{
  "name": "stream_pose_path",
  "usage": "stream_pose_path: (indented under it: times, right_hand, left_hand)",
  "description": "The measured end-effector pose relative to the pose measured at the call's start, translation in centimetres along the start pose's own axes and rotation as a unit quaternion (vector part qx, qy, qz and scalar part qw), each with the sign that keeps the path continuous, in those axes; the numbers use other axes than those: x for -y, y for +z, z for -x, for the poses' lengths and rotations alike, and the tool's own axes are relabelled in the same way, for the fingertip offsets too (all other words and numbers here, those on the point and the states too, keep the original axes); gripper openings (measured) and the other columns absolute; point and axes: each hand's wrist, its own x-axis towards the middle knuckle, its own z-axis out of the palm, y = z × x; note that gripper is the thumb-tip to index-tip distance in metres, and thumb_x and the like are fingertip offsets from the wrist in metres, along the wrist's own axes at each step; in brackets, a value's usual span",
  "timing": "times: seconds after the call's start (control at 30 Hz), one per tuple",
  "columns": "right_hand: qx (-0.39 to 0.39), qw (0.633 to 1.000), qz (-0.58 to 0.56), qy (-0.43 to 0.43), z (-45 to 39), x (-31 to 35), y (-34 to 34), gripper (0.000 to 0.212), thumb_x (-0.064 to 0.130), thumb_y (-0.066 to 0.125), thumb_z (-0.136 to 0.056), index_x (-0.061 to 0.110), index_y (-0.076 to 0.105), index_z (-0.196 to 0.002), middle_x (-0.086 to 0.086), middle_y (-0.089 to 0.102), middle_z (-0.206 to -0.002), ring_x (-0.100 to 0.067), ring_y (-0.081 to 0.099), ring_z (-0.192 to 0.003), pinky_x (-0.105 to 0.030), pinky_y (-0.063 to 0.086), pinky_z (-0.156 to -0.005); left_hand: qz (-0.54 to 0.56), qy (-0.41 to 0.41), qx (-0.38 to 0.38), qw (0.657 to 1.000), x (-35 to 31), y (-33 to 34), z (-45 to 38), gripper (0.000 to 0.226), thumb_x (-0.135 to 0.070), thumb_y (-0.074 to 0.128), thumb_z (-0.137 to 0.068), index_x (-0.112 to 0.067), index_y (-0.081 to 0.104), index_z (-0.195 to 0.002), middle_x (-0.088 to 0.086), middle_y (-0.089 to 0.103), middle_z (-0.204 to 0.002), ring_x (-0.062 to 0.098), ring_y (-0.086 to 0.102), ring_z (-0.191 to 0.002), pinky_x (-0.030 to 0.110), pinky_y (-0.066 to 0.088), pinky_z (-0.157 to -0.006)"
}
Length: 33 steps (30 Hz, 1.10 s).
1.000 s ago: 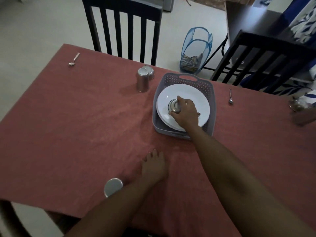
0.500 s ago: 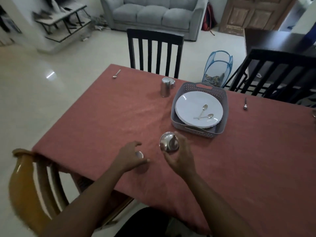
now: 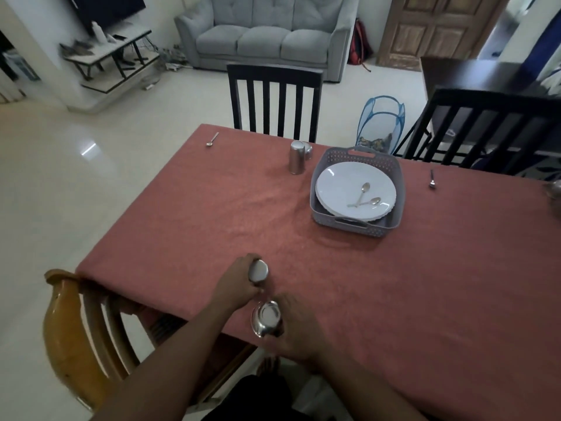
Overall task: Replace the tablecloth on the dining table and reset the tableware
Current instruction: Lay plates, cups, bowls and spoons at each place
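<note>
You're laying the near place setting: your left hand [image 3: 235,285] grips an upturned steel tumbler [image 3: 258,271] on the red tablecloth [image 3: 212,214], your right hand [image 3: 299,332] holds a small steel bowl [image 3: 267,318]. Next, probably set the bowl beside it.

Both hands reach forward, close together (fingers curled): left hand [image 3: 239,281] ahead, right hand [image 3: 296,329] nearer the body.
</note>
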Motion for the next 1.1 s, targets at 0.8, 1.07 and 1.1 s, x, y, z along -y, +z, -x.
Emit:
stream_pose_path:
  times: [0.8,1.07,1.1]
  right_hand:
    - [0.055,0.993,0.016,0.106,-3.0,-0.9,4.7,0.090,0.073,0.068,-0.076,0.033,0.034,-0.149,0.010,0.038,-0.148,-0.007,0.040,-0.135,-0.025,0.039,-0.108]
    - [-0.154,0.946,0.056,0.278,-0.2,-5.2,-3.9,0.021,0.052,0.052,-0.095,0.035,0.054,-0.107,0.011,0.060,-0.098,-0.005,0.057,-0.074,-0.031,0.051,-0.069]
    - [-0.176,0.938,0.065,0.293,-0.5,-6.1,-5.3,0.023,0.054,0.051,-0.095,0.033,0.055,-0.102,0.010,0.063,-0.091,-0.009,0.059,-0.072,-0.032,0.051,-0.066]
  left_hand:
    - [0.046,0.159,0.010,0.986,-0.4,-2.4,-7.4,0.059,-0.065,0.064,-0.081,-0.025,0.060,-0.124,-0.008,0.056,-0.123,0.010,0.048,-0.117,0.032,0.041,-0.102]
    - [0.018,0.250,0.021,0.968,-6.6,4.9,-9.2,0.035,-0.038,0.061,-0.087,-0.018,0.063,-0.116,0.002,0.063,-0.114,0.022,0.060,-0.107,0.033,0.045,-0.095]
    - [-0.018,0.237,0.062,0.969,-7.1,6.0,-9.2,0.043,-0.039,0.064,-0.086,-0.018,0.060,-0.123,0.004,0.061,-0.122,0.025,0.058,-0.114,0.033,0.041,-0.098]
